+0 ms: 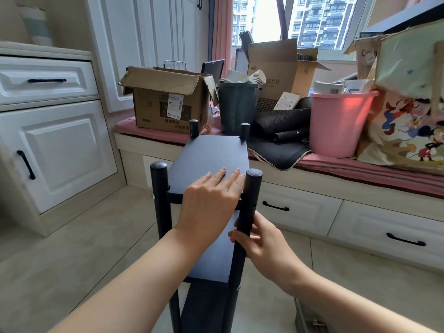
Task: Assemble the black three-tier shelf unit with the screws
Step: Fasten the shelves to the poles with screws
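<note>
The black shelf unit (211,155) stands upright on the tiled floor in front of me, with a top board, a middle board and a lower board between round black posts. My left hand (211,200) lies flat on the near end of the top board, fingers straight. My right hand (259,239) grips the near right post (251,195) just below the top board. A small screw head (238,287) shows on that post lower down. The near left post (159,188) is free.
A window seat with pink cushion (360,171) and drawers runs behind the shelf, loaded with cardboard boxes (165,99), a dark bin (236,106), a pink bucket (338,121) and a cartoon bag (408,131). White cabinets (55,145) stand at left. A metal object (310,318) lies on the floor at right.
</note>
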The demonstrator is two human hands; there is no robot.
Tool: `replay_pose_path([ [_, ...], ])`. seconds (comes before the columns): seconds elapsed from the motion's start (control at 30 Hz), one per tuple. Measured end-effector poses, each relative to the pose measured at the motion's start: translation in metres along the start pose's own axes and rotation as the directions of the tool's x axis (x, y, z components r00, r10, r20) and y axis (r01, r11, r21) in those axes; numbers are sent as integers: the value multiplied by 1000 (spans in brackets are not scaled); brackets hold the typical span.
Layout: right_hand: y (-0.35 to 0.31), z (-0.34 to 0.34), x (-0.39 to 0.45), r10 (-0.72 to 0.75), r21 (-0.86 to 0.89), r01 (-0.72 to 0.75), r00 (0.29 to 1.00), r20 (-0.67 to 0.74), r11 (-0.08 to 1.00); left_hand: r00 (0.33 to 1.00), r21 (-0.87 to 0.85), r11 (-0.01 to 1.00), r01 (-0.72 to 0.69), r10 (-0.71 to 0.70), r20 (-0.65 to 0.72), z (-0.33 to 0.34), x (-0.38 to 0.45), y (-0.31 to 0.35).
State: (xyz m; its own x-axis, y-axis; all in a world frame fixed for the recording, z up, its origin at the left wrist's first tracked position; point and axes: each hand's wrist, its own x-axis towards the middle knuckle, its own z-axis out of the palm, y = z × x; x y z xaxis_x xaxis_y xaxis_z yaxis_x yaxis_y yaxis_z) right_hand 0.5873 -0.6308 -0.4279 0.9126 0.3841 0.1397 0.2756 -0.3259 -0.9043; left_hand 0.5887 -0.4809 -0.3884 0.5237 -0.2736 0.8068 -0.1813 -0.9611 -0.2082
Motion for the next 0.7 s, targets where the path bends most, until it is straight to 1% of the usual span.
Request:
replay_pose_path([
  [0.13,2,1,0,5,9,-5,1000,5,1000,999,-10,1000,26,-25,42,-3,0,1],
  [0.3,2,3,0,-8,3,8,1000,-24,1000,995,-49,997,66,-62,74,-4,-1,3],
  [0.57,2,1,1,6,-13,-6,1000,-28,1000,997,-47,999,23,-20,70,-5,-3,0],
  [0.7,4,3,3,-14,-38,12,998,-65,999,996,-63,998,24,-19,89,-7,-1,-2],
])
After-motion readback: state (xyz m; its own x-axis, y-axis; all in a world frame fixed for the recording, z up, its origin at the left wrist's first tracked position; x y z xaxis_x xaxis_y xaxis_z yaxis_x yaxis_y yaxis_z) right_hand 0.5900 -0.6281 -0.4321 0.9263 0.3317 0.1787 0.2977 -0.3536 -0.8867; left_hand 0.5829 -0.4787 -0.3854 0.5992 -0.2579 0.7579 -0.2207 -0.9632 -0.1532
